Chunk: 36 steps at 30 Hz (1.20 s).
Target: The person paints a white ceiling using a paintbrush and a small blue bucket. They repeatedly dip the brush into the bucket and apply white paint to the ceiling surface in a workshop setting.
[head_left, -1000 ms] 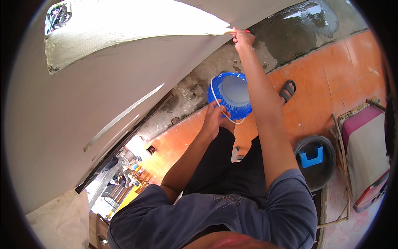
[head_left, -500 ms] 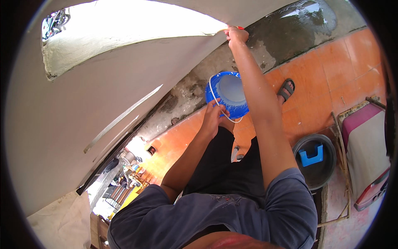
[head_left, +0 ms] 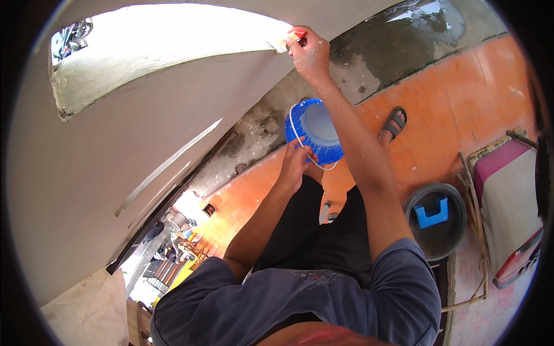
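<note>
Orange tile floor (head_left: 427,138) right, pale wall (head_left: 133,144) left. Left hand (head_left: 296,161) grips blue bucket (head_left: 327,151) at its near-left rim, mid-scene; right hand (head_left: 311,55) pinches red tool (head_left: 298,34), far, at wall opening (head_left: 173,32). Bucket best held level, tool pressed lightly.

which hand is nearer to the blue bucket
Left. The left hand grips the blue bucket at its near rim, while the right hand is apart from it, farther forward, by the right corner of the wall opening.
</note>
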Available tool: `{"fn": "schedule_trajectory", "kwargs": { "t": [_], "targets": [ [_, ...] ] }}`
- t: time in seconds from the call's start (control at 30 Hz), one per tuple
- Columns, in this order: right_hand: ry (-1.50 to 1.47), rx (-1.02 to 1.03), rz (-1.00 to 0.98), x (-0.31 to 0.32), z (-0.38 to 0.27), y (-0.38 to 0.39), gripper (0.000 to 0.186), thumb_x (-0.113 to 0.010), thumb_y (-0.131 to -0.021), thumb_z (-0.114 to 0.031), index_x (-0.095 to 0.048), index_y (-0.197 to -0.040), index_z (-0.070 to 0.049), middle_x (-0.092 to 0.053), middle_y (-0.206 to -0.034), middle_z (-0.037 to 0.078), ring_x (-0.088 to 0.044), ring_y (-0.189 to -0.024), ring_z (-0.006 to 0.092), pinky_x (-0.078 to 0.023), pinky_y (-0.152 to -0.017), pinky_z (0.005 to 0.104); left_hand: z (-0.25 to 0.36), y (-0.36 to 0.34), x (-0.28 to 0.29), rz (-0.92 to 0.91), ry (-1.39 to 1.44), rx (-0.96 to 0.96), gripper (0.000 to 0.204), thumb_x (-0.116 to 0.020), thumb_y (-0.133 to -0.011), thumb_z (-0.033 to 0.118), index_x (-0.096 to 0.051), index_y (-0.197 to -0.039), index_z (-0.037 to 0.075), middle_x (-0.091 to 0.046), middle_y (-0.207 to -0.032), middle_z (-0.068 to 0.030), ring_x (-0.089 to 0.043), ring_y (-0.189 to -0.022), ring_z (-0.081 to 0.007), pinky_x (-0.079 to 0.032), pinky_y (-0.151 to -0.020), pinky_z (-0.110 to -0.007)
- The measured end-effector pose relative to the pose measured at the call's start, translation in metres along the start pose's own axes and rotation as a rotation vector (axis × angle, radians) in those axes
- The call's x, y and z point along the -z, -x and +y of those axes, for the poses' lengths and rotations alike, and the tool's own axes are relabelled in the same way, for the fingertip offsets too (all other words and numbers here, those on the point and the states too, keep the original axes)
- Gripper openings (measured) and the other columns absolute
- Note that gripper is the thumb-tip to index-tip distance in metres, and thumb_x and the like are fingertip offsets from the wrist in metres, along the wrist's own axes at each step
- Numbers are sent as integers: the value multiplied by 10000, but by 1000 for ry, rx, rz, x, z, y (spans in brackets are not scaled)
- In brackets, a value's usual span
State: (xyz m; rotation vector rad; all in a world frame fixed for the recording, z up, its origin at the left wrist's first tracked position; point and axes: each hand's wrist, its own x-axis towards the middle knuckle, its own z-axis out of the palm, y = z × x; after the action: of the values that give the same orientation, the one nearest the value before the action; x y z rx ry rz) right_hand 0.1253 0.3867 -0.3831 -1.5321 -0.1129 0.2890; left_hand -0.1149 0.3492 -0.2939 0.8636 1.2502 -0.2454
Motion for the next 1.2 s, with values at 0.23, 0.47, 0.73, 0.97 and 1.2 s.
{"fn": "schedule_trajectory", "kwargs": {
  "t": [0.23, 0.47, 0.73, 0.97, 1.2],
  "targets": [
    [-701, -280, 144, 16, -17, -8, 118, -696, -863, -39, -624, -953, -16, -650, -757, 47, -569, -571, 103, -438, -526, 249, 2, -3, -3, -3, 6, 4, 513, -508, -933, 170, -311, -1377, 5, -557, -918, -66, -602, -890, -211, -504, -820, -381],
    [-414, -534, 266, 14, 70, -8, 114, -698, -873, -33, -629, -958, -1, -657, -782, 60, -557, -550, 99, -386, -481, 227, 8, -5, -11, 9, -27, -12, 527, -511, -926, 168, -304, -1381, -1, -555, -913, -65, -608, -876, -219, -493, -850, -405],
    [-418, -406, 363, 107, 58, 3, 206, -747, -848, -67, -628, -1000, 5, -677, -801, 73, -628, -588, 136, -438, -519, 223, 18, -14, -25, -57, 12, -51, 490, -513, -932, 159, -310, -1351, 7, -560, -935, -91, -616, -902, -233, -525, -872, -418],
    [-81, -460, 65, 232, -27, 87, 231, -741, -863, -95, -616, -1025, 11, -689, -820, 89, -647, -661, 126, -486, -601, 229, 17, -33, -53, -166, 120, -111, 283, -442, -977, 131, -340, -1219, 23, -602, -892, -143, -674, -913, -300, -565, -831, -403],
    [545, -62, -230, 210, -9, 120, 200, -712, -864, -126, -683, -1007, 11, -711, -939, 158, -686, -819, 226, -523, -723, 309, 9, -39, -94, -210, 190, -175, 266, -412, -972, 102, -341, -1215, 23, -615, -945, -180, -657, -994, -346, -529, -926, -443]
  ]
}}
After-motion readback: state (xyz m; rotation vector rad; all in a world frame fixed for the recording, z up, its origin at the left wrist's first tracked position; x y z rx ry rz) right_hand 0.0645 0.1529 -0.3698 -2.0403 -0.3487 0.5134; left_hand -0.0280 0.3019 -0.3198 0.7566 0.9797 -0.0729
